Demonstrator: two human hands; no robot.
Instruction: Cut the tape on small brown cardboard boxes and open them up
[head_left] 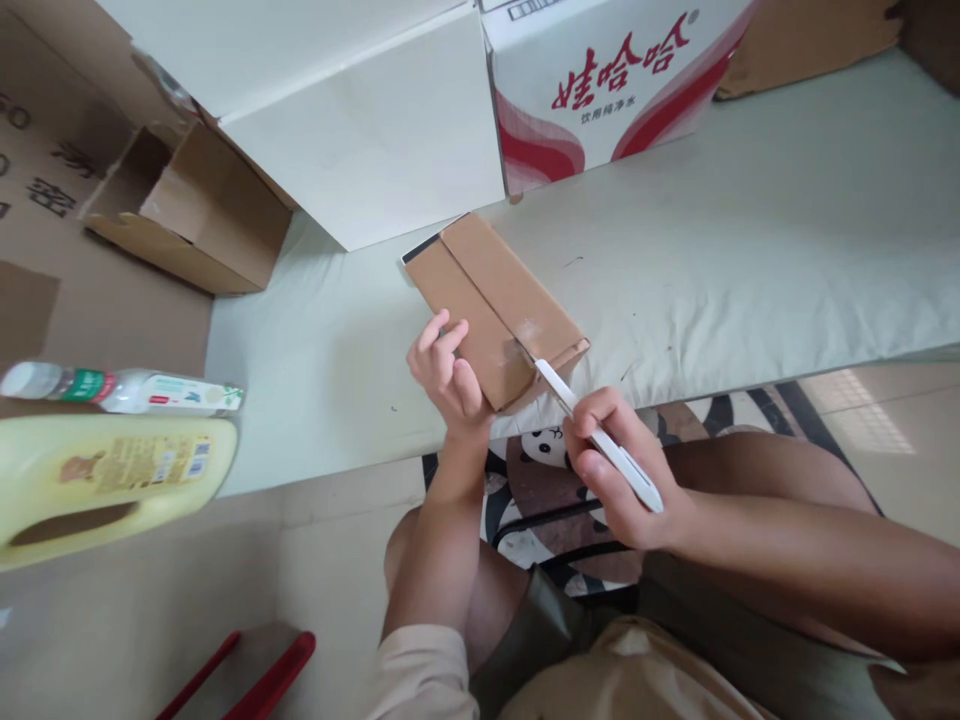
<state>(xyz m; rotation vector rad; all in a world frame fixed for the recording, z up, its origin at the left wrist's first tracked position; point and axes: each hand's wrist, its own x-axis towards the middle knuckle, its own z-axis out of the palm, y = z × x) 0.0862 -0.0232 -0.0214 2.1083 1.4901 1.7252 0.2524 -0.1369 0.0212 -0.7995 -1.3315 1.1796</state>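
Between both hands lies the cardboard box (495, 305), knife-touched.

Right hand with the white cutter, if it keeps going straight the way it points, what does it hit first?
The right hand aims the white cutter up and left, tip already at the small brown box. Continuing along, it would likely run across the box top toward the big white box behind, though depth is unclear.
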